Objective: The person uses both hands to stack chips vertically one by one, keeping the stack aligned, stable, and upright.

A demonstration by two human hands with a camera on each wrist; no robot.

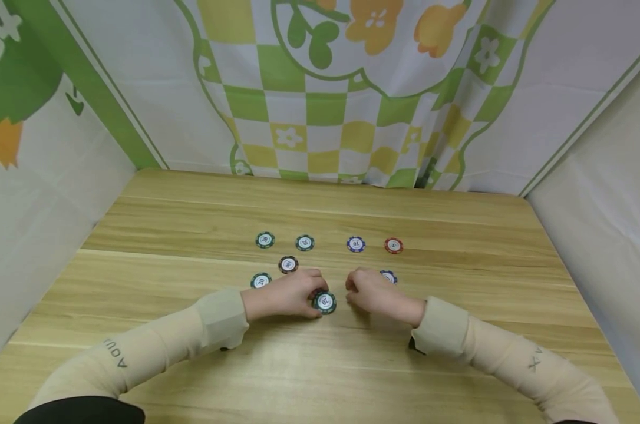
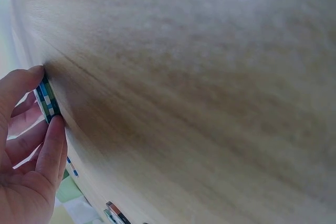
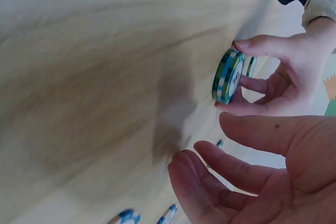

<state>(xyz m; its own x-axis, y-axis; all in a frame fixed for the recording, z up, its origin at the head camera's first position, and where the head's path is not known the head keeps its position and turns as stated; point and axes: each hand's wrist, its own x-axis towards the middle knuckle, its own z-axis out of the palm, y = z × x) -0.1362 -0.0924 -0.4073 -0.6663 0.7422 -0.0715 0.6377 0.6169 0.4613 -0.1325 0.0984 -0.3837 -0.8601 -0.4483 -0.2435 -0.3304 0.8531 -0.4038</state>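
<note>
My left hand [image 1: 293,292] pinches the edges of a short stack of green poker chips [image 1: 325,302], thumb on one side and fingers on the other. The top chip reads 20. In the right wrist view the stack [image 3: 228,77] has a few layers and sits at the wooden surface; the left wrist view shows the chips' striped edges [image 2: 48,99] between thumb and fingertips. My right hand [image 1: 375,291] is just right of the stack, fingers loosely bent with nothing between them. It partly covers a blue chip [image 1: 388,276].
On the wooden table [image 1: 320,377] behind the hands lie two green chips, left [image 1: 264,239] and right [image 1: 305,242], a blue 10 chip [image 1: 356,244] and a red chip [image 1: 393,245]. Closer are a dark chip [image 1: 288,264] and another green chip [image 1: 261,281]. A checkered curtain [image 1: 325,106] hangs behind.
</note>
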